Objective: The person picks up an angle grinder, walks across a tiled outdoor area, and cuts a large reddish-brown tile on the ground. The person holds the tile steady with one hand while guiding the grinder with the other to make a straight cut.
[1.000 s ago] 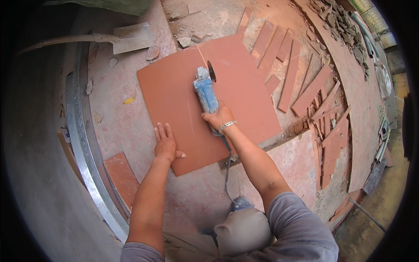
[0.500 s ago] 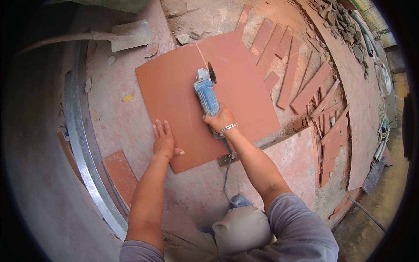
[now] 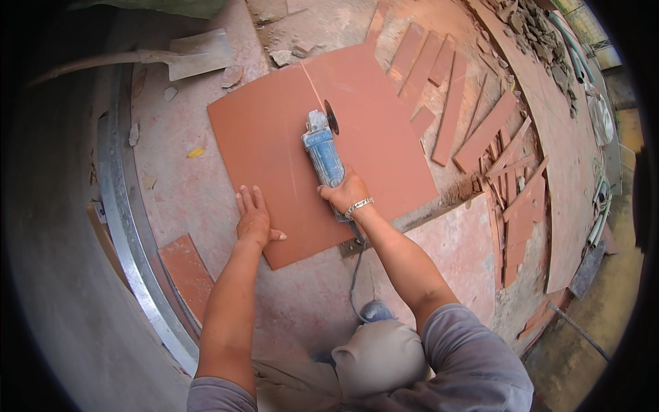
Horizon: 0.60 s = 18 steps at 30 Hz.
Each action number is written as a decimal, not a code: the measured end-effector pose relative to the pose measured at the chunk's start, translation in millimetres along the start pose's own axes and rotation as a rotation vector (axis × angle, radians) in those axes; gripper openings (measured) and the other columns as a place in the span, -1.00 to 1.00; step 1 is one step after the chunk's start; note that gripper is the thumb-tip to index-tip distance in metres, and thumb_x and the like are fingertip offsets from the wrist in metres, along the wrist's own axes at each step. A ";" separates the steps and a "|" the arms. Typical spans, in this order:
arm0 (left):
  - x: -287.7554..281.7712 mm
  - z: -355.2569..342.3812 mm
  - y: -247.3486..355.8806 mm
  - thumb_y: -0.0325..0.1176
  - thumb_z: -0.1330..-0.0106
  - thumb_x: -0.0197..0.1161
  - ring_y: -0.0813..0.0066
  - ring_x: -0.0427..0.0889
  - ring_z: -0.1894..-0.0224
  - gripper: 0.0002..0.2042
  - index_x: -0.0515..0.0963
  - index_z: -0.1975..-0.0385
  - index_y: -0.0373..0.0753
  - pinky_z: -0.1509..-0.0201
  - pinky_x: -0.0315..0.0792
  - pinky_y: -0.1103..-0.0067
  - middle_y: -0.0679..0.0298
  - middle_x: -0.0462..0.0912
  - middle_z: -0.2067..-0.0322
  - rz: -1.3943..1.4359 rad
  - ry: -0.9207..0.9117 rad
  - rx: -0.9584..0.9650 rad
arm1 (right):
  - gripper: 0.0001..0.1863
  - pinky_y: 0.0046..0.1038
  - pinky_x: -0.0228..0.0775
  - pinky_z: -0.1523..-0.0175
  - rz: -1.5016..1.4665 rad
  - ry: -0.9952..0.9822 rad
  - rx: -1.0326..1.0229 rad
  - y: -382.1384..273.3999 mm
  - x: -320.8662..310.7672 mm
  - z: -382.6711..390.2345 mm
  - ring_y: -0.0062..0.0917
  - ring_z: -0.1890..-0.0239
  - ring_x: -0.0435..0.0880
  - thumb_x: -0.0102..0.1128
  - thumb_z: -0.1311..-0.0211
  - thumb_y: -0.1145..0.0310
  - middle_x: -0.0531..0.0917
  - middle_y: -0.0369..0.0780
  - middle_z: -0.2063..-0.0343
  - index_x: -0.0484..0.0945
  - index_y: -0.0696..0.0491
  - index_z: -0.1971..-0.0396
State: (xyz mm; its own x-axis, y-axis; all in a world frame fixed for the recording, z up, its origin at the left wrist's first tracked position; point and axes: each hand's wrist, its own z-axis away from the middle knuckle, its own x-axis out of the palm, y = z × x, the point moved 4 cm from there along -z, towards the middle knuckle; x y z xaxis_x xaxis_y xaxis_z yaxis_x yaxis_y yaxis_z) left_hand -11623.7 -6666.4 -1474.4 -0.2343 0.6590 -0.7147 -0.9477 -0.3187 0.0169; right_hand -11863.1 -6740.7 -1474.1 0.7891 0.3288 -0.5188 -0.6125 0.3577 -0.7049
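A large reddish-brown tile [image 3: 257,137] lies flat on the dusty floor in front of me. My right hand [image 3: 348,192], with a chain bracelet at the wrist, is wrapped round the body of a blue angle grinder [image 3: 321,152]. The grinder's dark disc [image 3: 331,117] stands on edge at the tile's surface. From the tile's far edge a pale straight cut line [image 3: 312,82] runs to the disc. My left hand [image 3: 254,218] rests with fingers stretched out on the tile's near left edge, gripping nothing. The grinder's cord [image 3: 355,281] trails back toward my legs.
A shovel [image 3: 201,55] lies at the far left. Several cut tile strips [image 3: 451,110] are strewn to the right, with rubble [image 3: 535,41] beyond. Along the left runs a shiny metal channel [image 3: 130,254], with a smaller tile piece [image 3: 187,275] beside it.
The grinder has come slightly nearer to me along the tile, and the cut line behind its disc is a little longer. My left hand stays on the tile. The view has shifted slightly.
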 end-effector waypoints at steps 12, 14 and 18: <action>-2.7 3.7 2.5 -0.16 0.23 0.78 -0.06 -0.33 -0.65 0.46 -0.29 -0.59 -0.26 -0.63 0.12 0.33 -0.12 -0.41 -0.60 0.016 0.015 0.005 | -0.14 -0.14 0.58 -0.07 -0.025 0.014 0.002 10.9 0.2 17.5 0.05 0.04 0.74 0.51 0.06 0.15 0.71 0.20 0.11 0.37 0.31 -0.21; -3.6 4.8 3.4 -0.18 0.21 0.77 -0.05 -0.33 -0.65 0.44 -0.28 -0.59 -0.25 -0.62 0.15 0.33 -0.11 -0.41 -0.60 0.018 0.022 0.006 | -0.13 -0.13 0.58 -0.07 -0.015 0.017 0.007 12.7 0.0 21.2 0.05 0.04 0.73 0.51 0.06 0.15 0.70 0.20 0.10 0.37 0.31 -0.22; -4.5 6.0 4.4 -0.20 0.20 0.77 -0.04 -0.32 -0.65 0.43 -0.27 -0.59 -0.25 -0.62 0.16 0.33 -0.10 -0.41 -0.60 0.022 0.028 0.010 | -0.11 -0.13 0.58 -0.08 -0.025 -0.001 0.022 15.7 -1.2 28.2 0.05 0.02 0.73 0.51 0.06 0.15 0.70 0.20 0.09 0.35 0.31 -0.24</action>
State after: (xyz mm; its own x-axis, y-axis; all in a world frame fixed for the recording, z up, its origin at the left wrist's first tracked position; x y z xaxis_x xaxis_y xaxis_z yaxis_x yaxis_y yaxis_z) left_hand -11628.1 -6666.7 -1466.9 -0.2491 0.6323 -0.7336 -0.9445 -0.3260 0.0398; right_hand -11875.0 -6710.8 -1470.9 0.8044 0.3199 -0.5007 -0.5932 0.3846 -0.7073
